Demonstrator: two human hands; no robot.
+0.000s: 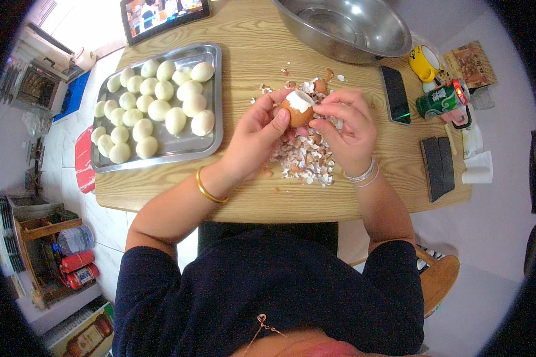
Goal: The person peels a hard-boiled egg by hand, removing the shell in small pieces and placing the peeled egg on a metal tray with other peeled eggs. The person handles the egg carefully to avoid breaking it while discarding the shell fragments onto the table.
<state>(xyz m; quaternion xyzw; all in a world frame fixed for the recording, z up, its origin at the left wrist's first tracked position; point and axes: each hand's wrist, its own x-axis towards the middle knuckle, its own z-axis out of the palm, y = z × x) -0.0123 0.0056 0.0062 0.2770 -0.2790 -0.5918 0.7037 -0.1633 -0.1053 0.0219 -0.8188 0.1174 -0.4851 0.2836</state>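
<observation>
My left hand [263, 120] grips a brown egg [300, 117], its thumb across the near side. White shows at the egg's top inside a jagged shell edge. At the egg's right side are the thumb and fingertips of my right hand [348, 127]; whether they pinch a bit of shell is too small to tell. Beneath both hands lies a heap of broken eggshell [310, 163], brown outside and white inside. To the left, a shallow metal tray [178, 149] bears many peeled eggs [159, 110], with bare metal along its near right side.
A large steel basin [344, 22] stands at the back right, and a lit tablet [165, 18] at the back left. Along the right side are a smartphone [395, 93], a yellow mug [424, 62], a green can [442, 100], a dark folded case [437, 167] and white tissue [478, 168].
</observation>
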